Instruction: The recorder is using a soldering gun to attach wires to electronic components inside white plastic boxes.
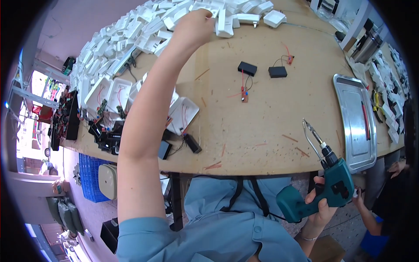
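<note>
My left arm stretches across the table to a large pile of white plastic casings (pixel 148 26). There my left hand (pixel 194 28) has its fingers curled at the edge of a white casing (pixel 208 9); the fingertips are partly hidden. Down at the right, in front of the table edge, my right hand (pixel 321 205) grips a teal soldering gun (pixel 340 183) by its handle, its metal tip pointing up over the table. Two black battery boxes (pixel 247 68) (pixel 277 72) lie mid-table, each wired to a small red circuit board (pixel 244 94) (pixel 290 59).
At the right lies a metal tray (pixel 360 126) with a red stick-like tool in it, beside yellow-handled pliers (pixel 376 102). Left of my arm are open casings with wired boards (pixel 118 94) and black boxes (pixel 107 137). Another person's hand (pixel 397 168) shows at far right.
</note>
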The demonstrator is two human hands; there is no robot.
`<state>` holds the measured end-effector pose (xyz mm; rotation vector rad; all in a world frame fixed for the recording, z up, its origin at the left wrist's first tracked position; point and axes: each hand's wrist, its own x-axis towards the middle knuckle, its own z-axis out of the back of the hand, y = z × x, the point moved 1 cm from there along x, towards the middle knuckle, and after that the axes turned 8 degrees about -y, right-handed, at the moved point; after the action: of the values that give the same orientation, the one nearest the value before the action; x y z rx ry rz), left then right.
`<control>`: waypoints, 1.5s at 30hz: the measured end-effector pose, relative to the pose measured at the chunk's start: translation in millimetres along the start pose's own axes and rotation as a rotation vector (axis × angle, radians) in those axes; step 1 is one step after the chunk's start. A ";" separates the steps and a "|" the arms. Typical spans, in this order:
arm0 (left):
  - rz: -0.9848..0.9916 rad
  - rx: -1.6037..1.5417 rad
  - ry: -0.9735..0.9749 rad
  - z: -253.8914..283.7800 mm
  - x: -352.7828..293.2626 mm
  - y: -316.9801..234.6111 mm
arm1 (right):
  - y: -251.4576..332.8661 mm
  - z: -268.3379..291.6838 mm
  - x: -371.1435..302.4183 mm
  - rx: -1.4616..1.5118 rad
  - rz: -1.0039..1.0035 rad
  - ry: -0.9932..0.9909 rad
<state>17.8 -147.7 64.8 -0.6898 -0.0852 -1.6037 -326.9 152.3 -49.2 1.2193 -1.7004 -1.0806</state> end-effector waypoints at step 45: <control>-0.161 -0.644 0.419 -46.8 -207.1 -78.9 | 1.7 17.8 -19.8 0.066 0.059 0.036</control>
<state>-74.4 27.7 -45.0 -0.8268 0.7255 -1.9133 -338.8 175.2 -55.9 1.2152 -1.7455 -0.9682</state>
